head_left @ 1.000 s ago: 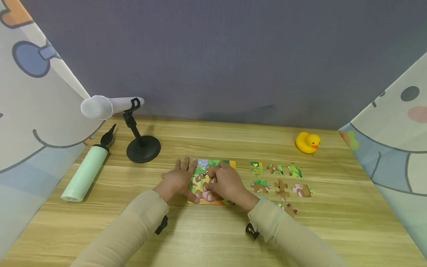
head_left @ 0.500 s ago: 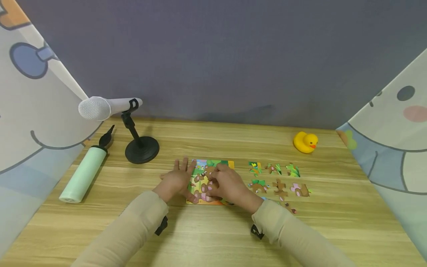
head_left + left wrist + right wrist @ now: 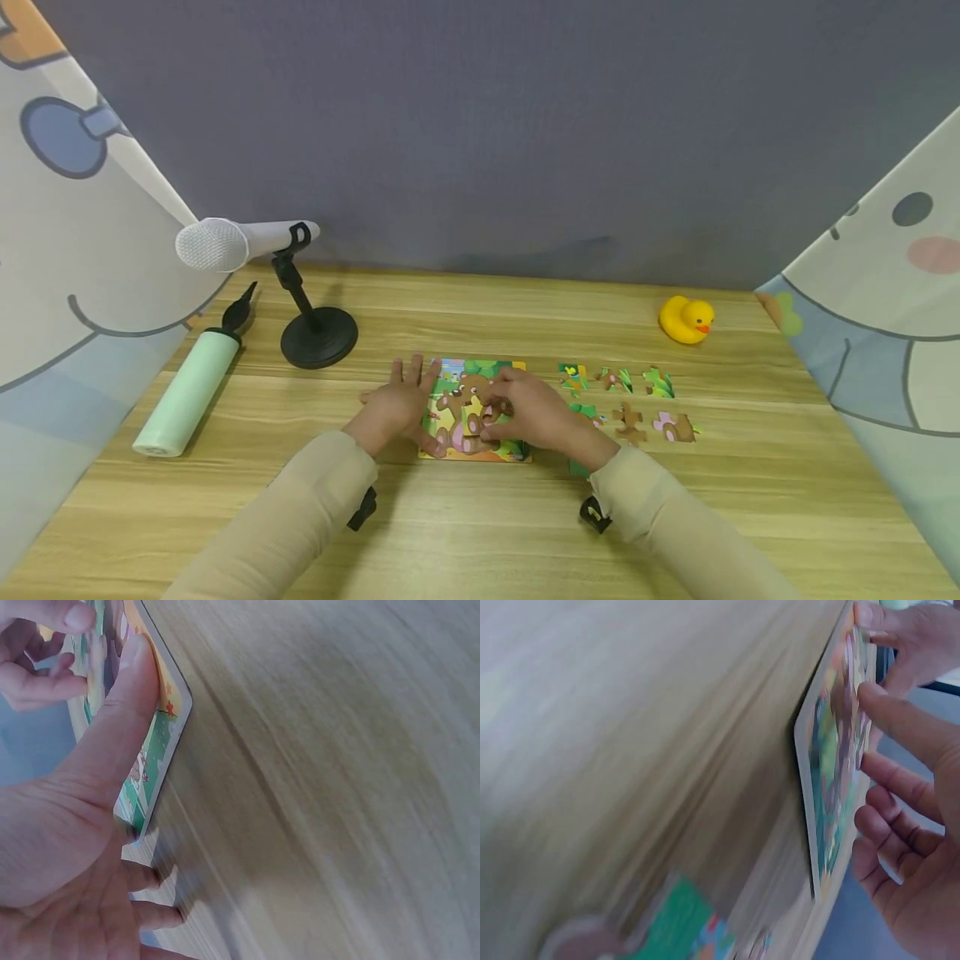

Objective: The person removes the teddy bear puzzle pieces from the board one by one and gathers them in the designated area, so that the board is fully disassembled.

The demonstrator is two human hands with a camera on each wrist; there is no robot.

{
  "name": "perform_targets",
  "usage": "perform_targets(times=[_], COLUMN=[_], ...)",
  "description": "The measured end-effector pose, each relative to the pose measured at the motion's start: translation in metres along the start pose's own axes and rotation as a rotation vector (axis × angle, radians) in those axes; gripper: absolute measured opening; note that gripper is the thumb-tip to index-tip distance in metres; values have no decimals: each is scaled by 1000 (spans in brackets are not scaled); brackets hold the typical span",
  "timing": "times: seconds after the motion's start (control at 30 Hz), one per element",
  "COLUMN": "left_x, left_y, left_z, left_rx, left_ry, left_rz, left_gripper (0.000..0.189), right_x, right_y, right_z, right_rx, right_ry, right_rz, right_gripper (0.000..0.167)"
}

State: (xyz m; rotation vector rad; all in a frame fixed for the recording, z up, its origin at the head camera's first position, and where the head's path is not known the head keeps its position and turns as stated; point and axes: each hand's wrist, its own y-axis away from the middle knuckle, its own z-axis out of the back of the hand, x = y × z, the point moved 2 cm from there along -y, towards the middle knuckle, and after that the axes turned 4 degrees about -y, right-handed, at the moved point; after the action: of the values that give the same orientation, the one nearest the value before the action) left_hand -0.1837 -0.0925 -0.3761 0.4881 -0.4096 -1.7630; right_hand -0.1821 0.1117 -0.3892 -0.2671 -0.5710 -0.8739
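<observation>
A jigsaw puzzle board (image 3: 442, 400) with a bear picture lies flat on the table. My left hand (image 3: 396, 408) is spread at its left side, the thumb resting on the board's near left corner and the other fingers on the table. Over the board's middle, my right hand (image 3: 536, 412) pinches a brown and yellow puzzle piece (image 3: 472, 417) between thumb and fingertips. That piece looks slightly raised from the board; its far side is partly hidden by the fingers. Right of the board lie several loose pieces, among them a green-edged piece (image 3: 660, 382) and a pink and brown piece (image 3: 677, 427).
A white microphone (image 3: 217, 244) on a black stand (image 3: 319, 337) and a pale green hand pump (image 3: 189, 393) stand on the left of the table. A yellow rubber duck (image 3: 686, 320) sits at the back right. A grey partition (image 3: 480, 142) rises behind.
My right hand has shifted a little right and back from the board's middle with the puzzle piece, uncovering more of the bear picture. The left hand stays in place.
</observation>
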Motion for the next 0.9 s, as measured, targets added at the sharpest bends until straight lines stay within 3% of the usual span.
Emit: perform_targets(times=[0.4, 0.73, 0.9], left_x=[-1, -1, -1], left_y=[-1, 1, 2], left_z=[0, 1, 1], left_rx=[-1, -19, -28], left_ry=[-1, 10, 16], left_rz=[-4, -20, -24], left_gripper=[133, 132, 130], right_x=[-16, -34, -44], right_y=[28, 58, 78], right_z=[23, 43, 54], right_rx=[-47, -59, -117], right_ry=[22, -24, -16], right_rz=[37, -2, 11], right_gripper=[41, 39, 34])
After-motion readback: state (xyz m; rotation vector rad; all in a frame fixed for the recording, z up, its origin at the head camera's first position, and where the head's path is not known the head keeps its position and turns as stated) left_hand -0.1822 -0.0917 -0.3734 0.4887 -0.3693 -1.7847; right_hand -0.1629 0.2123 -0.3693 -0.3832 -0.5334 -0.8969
